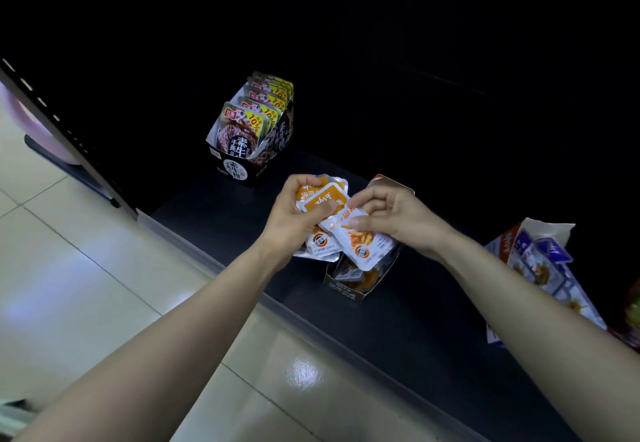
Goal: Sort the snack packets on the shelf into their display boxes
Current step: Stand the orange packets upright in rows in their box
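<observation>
Hands meet above a dark shelf (207,209) in dim light, both busy with orange snack packets. The left hand (294,220) grips a small stack of orange packets (323,199), thumb pressed across the top one and fingers curled beneath. The right hand (391,214) pinches a single white and orange packet (360,244) by its upper end, between thumb and fingers, and the packet slants down across the stack. Directly under this packet an open orange display box (349,285) sits near the shelf's front edge, its back flap rising behind the right hand. More orange packets show inside it, though how many cannot be told. Farther back and to the left, well apart from the hands, a black display box (242,171) stands upright, filled with a neat row of grey packets (247,123) bearing yellow corner labels. At the right end of the shelf a blue and white box (533,251) leans open with packets inside, partly hidden by the right forearm. Pale floor tiles (104,268) run along the front of the shelf, catching a glare.
</observation>
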`<state>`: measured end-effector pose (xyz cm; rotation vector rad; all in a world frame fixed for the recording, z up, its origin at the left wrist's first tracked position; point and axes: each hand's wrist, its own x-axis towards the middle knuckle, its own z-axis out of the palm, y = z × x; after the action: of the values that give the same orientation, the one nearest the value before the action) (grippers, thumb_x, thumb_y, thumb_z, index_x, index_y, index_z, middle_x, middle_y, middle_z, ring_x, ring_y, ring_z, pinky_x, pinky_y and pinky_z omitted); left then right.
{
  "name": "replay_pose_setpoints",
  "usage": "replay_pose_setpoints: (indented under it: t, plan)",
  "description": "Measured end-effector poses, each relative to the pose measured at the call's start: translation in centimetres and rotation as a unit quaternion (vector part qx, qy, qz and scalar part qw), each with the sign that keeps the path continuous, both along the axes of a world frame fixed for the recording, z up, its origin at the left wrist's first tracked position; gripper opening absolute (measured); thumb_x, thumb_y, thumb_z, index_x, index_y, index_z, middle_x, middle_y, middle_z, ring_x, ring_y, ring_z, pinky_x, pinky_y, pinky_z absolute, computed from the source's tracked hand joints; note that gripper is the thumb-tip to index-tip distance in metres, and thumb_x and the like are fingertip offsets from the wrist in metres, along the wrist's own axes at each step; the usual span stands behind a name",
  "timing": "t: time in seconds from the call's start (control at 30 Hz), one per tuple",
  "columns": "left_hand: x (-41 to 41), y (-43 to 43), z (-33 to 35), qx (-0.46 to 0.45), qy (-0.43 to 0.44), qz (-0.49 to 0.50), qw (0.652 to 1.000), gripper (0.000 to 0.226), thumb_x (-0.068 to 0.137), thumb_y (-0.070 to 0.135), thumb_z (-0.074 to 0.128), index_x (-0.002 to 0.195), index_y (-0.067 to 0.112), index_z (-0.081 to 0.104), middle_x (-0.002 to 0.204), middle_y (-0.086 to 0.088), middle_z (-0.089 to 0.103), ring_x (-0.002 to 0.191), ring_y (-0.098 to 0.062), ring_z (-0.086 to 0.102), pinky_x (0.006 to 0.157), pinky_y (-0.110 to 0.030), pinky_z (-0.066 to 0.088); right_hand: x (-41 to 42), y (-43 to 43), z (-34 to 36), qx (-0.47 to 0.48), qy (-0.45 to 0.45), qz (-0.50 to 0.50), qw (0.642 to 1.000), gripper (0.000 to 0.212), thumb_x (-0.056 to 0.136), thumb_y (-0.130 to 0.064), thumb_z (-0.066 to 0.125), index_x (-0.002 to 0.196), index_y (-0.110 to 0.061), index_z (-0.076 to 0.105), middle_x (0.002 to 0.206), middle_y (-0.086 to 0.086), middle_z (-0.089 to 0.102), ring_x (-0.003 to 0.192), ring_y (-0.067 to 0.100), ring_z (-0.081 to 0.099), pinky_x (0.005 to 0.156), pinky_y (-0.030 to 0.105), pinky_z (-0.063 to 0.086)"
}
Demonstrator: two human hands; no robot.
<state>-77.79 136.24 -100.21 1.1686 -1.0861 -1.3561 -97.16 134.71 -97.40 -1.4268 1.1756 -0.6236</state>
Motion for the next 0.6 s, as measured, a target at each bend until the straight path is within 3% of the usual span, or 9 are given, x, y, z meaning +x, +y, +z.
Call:
replay_pose_setpoints:
  t: [0.07, 0.2, 0.27, 0.4, 0.5, 0.6]
  plan:
    - [0.0, 0.0, 0.2, -0.003, 0.007, 0.015, 1.000, 0.032, 0.089, 0.001, 0.067, 0.116, 0.008, 0.051, 0.111, 0.007, 0.064, 0.086, -0.005, 0.068, 0.069, -0.025, 0.056, 0.4, 0.1, -0.2, -0.001, -0.004, 0.011, 1.000, 0.034, 0.076, -0.007, 0.079, 0.104, -0.016, 0.064, 0.083, 0.004, 0.069, 0.077, 0.018, 0.071, 0.073, 0.027, 0.059]
    - [0.0, 0.1, 0.5, 0.021, 0.040, 0.039, 0.998, 0.029, 0.092, 0.014, 0.066, 0.115, 0.014, 0.049, 0.106, 0.001, 0.067, 0.082, -0.013, 0.070, 0.064, -0.030, 0.057, 0.7, -0.3, -0.6, -0.076, -0.088, -0.128, 0.985, 0.041, 0.078, -0.002, 0.076, 0.113, -0.009, 0.058, 0.078, 0.003, 0.066, 0.073, 0.014, 0.070, 0.069, 0.028, 0.058]
    - [-0.4, 0.2, 0.7, 0.021, 0.050, 0.023, 0.998, 0.035, 0.089, 0.010, 0.068, 0.116, 0.018, 0.046, 0.104, -0.001, 0.067, 0.084, -0.013, 0.071, 0.067, -0.029, 0.058, 1.3, 0.2, -1.1, -0.079, -0.099, -0.147, 0.981, 0.046, 0.078, -0.006, 0.077, 0.119, -0.007, 0.056, 0.083, 0.005, 0.067, 0.078, 0.016, 0.070, 0.070, 0.030, 0.058]
    - [-0.7, 0.3, 0.8, -0.005, 0.033, -0.012, 0.999, 0.044, 0.091, 0.000, 0.064, 0.124, 0.016, 0.041, 0.110, -0.005, 0.066, 0.094, -0.016, 0.070, 0.074, -0.031, 0.058, 2.4, 1.1, -1.3, -0.091, -0.067, -0.131, 0.985, 0.050, 0.082, -0.013, 0.076, 0.125, -0.013, 0.051, 0.104, 0.007, 0.067, 0.092, 0.013, 0.068, 0.074, 0.026, 0.057]
    - [-0.5, 0.1, 0.9, -0.017, 0.028, -0.013, 0.999, 0.045, 0.094, -0.005, 0.057, 0.126, 0.018, 0.038, 0.112, -0.004, 0.063, 0.094, -0.011, 0.069, 0.073, -0.028, 0.057, 1.9, 0.9, -1.0, -0.045, -0.107, -0.087, 0.989, 0.061, 0.085, -0.006, 0.072, 0.136, -0.019, 0.042, 0.123, 0.003, 0.060, 0.107, 0.012, 0.065, 0.079, 0.026, 0.057]
    - [-0.8, 0.0, 1.0, -0.026, 0.008, -0.014, 1.000, 0.053, 0.095, -0.007, 0.052, 0.132, 0.023, 0.029, 0.113, -0.001, 0.060, 0.092, -0.006, 0.068, 0.073, -0.025, 0.056, 2.0, 0.8, -0.9, -0.038, -0.098, -0.056, 0.993, 0.068, 0.085, 0.002, 0.069, 0.140, -0.021, 0.038, 0.126, 0.002, 0.059, 0.108, 0.014, 0.066, 0.082, 0.030, 0.058]
